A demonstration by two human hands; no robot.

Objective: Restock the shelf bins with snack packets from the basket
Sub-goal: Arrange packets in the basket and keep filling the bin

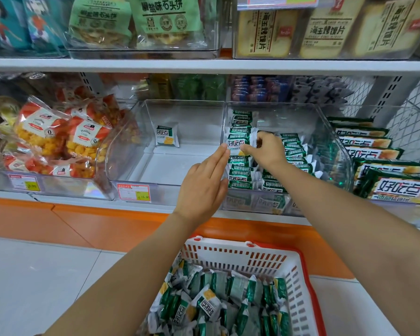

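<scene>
The right hand [264,149] reaches into the clear right bin [337,146] and pinches a green-and-white snack packet [235,147] between thumb and curled fingers, holding it upright at the top of the left-hand row of packets [243,172] standing on edge in that bin. The left hand [204,183] is released, its fingers straight and together, with the fingertips touching the left edge of the same packet just by the wall between the two bins. The middle bin [141,132] to the left holds one lone packet [167,135] leaning at its back wall, and a price tag [134,192] sits on its front. Further left lie bags of yellow puffs [58,137]; to the right, larger green packs [386,166] are stacked. Below the forearms, on the floor side of the shelf, the red-and-white basket [252,258] holds a loose heap of basket packets [204,307] of the same kind.
</scene>
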